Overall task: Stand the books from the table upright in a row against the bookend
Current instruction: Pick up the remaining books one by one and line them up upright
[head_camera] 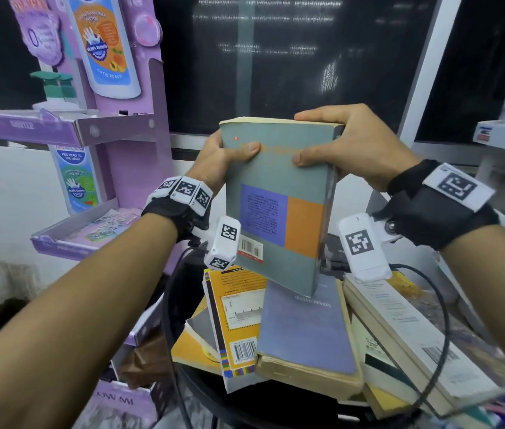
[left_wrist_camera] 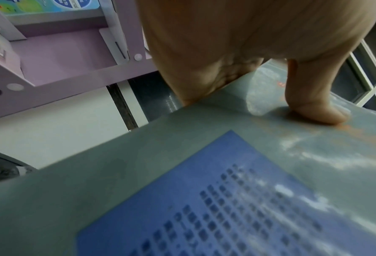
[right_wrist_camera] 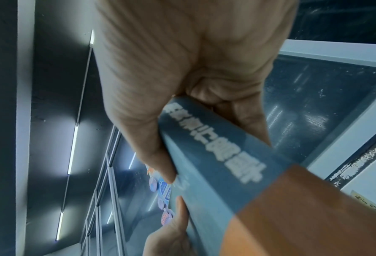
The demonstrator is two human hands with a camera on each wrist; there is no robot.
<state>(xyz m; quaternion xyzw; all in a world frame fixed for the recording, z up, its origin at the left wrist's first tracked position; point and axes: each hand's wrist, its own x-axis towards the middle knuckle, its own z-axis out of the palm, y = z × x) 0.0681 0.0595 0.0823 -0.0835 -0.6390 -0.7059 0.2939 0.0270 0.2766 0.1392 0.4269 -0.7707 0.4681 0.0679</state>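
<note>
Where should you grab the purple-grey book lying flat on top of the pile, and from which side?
Probably by its long side edges. The purple-grey book lies flat on the pile, its thick page edge facing the person and overhanging a little. The yellow book crowds its left side and a white book its right, so coming from the near end, thumb on the cover and fingers under the overhang, looks easiest.
</note>
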